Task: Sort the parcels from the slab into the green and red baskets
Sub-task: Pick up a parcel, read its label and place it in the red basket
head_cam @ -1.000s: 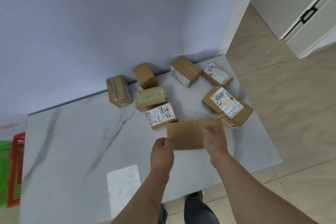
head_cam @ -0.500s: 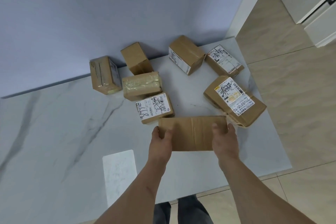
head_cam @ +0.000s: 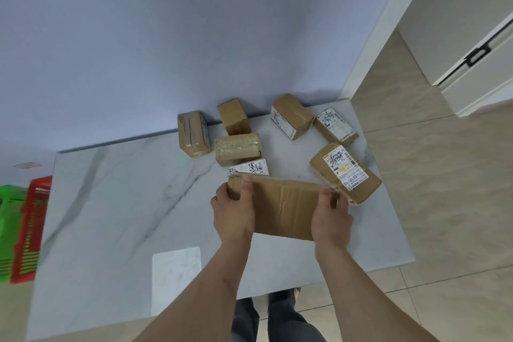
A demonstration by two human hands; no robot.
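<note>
Views: one, head-worn, wide-angle. I see no second view, so nothing is shared. It looks forward and steeply down from above the near edge of the marble bench, facing the blue wall. Both forearms enter from the bottom edge, close to the lens. Frame reaches two baskets at far left and tiled floor at right.

Left hand: gripping one end of the flat cardboard parcel, thumb lying on top.
Right hand: clasping the opposite end, fingertips apparently curling underneath.
Forearms: both reaching forward, bare.
</note>
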